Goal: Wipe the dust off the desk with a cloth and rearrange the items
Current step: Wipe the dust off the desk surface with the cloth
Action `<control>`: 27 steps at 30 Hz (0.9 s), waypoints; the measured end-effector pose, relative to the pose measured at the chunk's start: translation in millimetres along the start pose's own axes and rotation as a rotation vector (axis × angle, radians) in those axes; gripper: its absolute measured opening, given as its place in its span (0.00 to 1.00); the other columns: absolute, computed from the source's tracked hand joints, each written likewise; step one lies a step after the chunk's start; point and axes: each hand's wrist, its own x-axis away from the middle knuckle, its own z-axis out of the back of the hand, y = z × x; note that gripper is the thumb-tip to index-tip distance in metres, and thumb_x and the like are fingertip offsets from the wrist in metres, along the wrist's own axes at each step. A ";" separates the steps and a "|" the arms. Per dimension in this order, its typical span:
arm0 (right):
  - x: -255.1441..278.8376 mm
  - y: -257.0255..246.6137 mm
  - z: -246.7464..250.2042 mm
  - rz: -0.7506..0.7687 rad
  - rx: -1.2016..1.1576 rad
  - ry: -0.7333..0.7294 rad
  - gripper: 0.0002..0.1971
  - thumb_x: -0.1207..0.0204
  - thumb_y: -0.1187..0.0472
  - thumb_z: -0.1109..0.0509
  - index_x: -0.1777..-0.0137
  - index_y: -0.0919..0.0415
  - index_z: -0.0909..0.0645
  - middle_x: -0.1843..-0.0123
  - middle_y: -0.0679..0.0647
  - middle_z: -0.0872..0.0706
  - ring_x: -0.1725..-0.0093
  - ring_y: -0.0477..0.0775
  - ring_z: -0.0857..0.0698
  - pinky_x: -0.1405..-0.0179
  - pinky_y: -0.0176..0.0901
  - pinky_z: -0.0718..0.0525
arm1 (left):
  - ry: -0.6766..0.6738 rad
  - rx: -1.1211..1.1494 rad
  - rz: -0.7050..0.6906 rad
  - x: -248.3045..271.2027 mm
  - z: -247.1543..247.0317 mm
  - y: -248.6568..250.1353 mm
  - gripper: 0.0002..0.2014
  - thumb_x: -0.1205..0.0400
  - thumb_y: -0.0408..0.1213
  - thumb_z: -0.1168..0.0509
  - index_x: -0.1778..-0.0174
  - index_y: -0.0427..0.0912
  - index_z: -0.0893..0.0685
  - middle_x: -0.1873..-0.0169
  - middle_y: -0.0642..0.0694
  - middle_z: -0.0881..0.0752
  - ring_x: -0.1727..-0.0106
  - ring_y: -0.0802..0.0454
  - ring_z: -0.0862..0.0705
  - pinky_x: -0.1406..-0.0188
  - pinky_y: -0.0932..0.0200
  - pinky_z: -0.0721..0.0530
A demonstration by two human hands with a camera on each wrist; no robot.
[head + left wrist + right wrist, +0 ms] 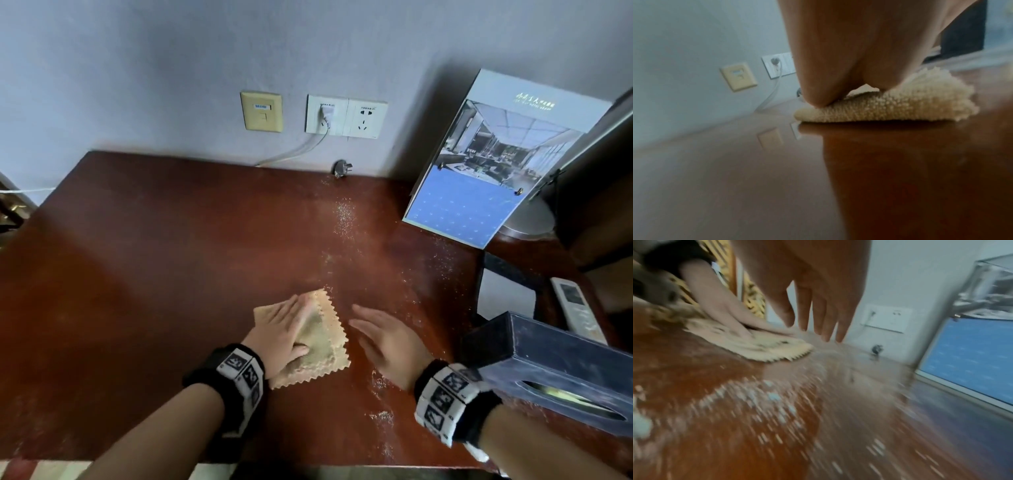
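A folded beige cloth (325,339) with zigzag edges lies on the reddish-brown desk (154,274). My left hand (284,329) presses flat on its left half, fingers straight. In the left wrist view the fingers (813,91) bear down on the fluffy cloth (900,105). My right hand (383,332) hovers just right of the cloth, fingers straight and spread, holding nothing. Its fingers (822,321) hang above the desk in the right wrist view, with the cloth (777,350) beyond. White dust (346,216) lies scattered right of the cloth and near the front edge (382,416).
A dark tissue box (555,370) stands at the right front. Behind it lie a white remote (577,308) and a dark tray with white paper (507,294). A calendar stand (479,178) leans at the back right. A loose plug (340,168) rests near the wall sockets (346,116).
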 end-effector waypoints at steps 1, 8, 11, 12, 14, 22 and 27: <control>-2.6 -9.7 -2.9 0.087 -0.082 0.102 0.18 0.24 0.59 0.42 0.38 0.59 0.17 0.32 0.56 0.17 0.37 0.56 0.16 0.38 0.51 0.16 | -0.019 0.088 0.027 -6.8 0.0 10.2 0.44 0.15 0.53 0.47 0.22 0.39 0.74 0.20 0.46 0.69 0.16 0.51 0.62 0.19 0.62 0.65; -33.3 -34.8 -43.5 0.251 0.062 0.003 0.22 0.30 0.57 0.29 0.34 0.57 0.18 0.32 0.56 0.17 0.31 0.56 0.19 0.29 0.47 0.25 | 0.003 0.401 -0.041 -22.6 21.3 -6.1 0.59 0.25 0.44 0.28 0.21 0.45 0.75 0.16 0.46 0.53 0.17 0.52 0.45 0.19 0.60 0.40; -43.2 -39.7 -54.2 0.307 0.101 -0.113 0.28 0.32 0.57 0.32 0.29 0.51 0.24 0.25 0.54 0.24 0.27 0.58 0.24 0.32 0.48 0.22 | -0.094 0.166 -0.077 -25.3 40.1 -51.6 0.59 0.28 0.56 0.29 0.18 0.42 0.69 0.21 0.53 0.72 0.19 0.60 0.69 0.17 0.56 0.62; -48.9 -37.1 -55.5 0.356 0.089 -0.159 0.31 0.34 0.57 0.29 0.28 0.51 0.26 0.24 0.52 0.25 0.27 0.57 0.24 0.32 0.46 0.22 | -0.145 0.096 -0.057 -28.3 47.6 -66.9 0.59 0.28 0.58 0.30 0.18 0.41 0.68 0.21 0.51 0.73 0.20 0.59 0.72 0.18 0.55 0.66; -70.3 -24.8 -48.8 0.318 0.139 -0.252 0.41 0.46 0.58 0.20 0.28 0.50 0.25 0.26 0.50 0.24 0.28 0.54 0.23 0.36 0.43 0.20 | -0.223 -0.004 0.006 -34.7 59.9 -92.7 0.59 0.28 0.60 0.31 0.18 0.40 0.67 0.20 0.47 0.73 0.19 0.54 0.72 0.21 0.55 0.69; -158.8 38.1 3.6 -0.173 0.118 -0.191 0.39 0.23 0.75 0.40 0.16 0.53 0.51 0.15 0.53 0.56 0.16 0.59 0.54 0.27 0.48 0.26 | -0.195 0.092 0.161 -58.2 86.3 -145.0 0.55 0.26 0.51 0.29 0.17 0.41 0.64 0.19 0.47 0.70 0.18 0.53 0.69 0.18 0.54 0.64; -131.9 -10.7 -31.6 0.460 0.199 -0.214 0.25 0.31 0.60 0.38 0.32 0.49 0.21 0.27 0.48 0.22 0.25 0.55 0.27 0.31 0.48 0.22 | -0.169 0.141 0.169 -75.4 97.8 -152.9 0.51 0.23 0.45 0.30 0.16 0.40 0.61 0.18 0.46 0.68 0.17 0.52 0.67 0.18 0.54 0.59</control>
